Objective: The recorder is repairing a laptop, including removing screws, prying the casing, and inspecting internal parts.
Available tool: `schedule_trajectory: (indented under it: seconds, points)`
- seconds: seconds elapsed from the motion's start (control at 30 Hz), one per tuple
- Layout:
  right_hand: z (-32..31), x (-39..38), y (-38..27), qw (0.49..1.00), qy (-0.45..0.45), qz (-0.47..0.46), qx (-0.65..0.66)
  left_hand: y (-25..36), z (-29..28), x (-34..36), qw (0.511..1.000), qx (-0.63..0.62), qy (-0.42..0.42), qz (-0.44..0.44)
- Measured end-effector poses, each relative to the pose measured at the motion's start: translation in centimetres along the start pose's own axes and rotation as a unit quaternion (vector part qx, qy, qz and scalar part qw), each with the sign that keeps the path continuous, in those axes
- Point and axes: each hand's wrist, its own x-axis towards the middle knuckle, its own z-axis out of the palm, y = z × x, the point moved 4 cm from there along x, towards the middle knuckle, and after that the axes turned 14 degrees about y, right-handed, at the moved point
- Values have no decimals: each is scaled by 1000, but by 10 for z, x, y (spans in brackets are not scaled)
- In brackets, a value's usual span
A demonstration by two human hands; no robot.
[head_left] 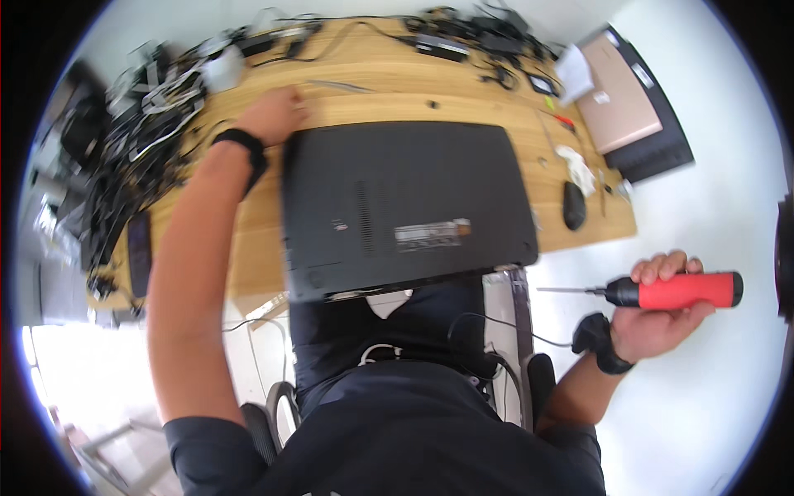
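A black laptop point(447, 182) lies upside down on the wooden table, its underside with vents and a label facing up. Its near edge reaches the table's front, above my lap. My left hand point(277, 116) is just past the laptop's far left corner, close to the tabletop; motion smears its fingers, and whether it holds anything is not visible. Off the table's right side, my right hand point(662, 318) is closed round a red and black electric screwdriver point(686, 291). The screwdriver's long thin bit points left, toward the laptop's near right corner but apart from it.
Tangled cables point(153, 124) crowd the left side, near a phone point(140, 248). More cables and a power adapter point(442, 48) lie along the back. At right are a black mouse point(574, 205), a crumpled tissue point(577, 169), a small red-handled tool point(564, 121) and a pinkish laptop point(616, 95).
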Motion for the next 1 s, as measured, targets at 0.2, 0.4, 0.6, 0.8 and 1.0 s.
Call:
schedule_trajectory:
  seconds: [0.2,0.4,0.6,0.8,1.0]
  points:
    - [-17,8,20,997,35,-65,-34,-22,13,13,999,18,-22,18]
    - [-13,25,53,999,-19,-39,13,-30,14,14,997,47,-5,66]
    - [-12,34,69,993,-111,-34,19,-23,4,10,998,41,-1,50]
    - [-16,41,79,986,-160,-6,39,38,-53,-67,998,-45,39,26]
    - [-13,43,79,984,-151,61,71,88,-87,-189,997,-67,23,13]
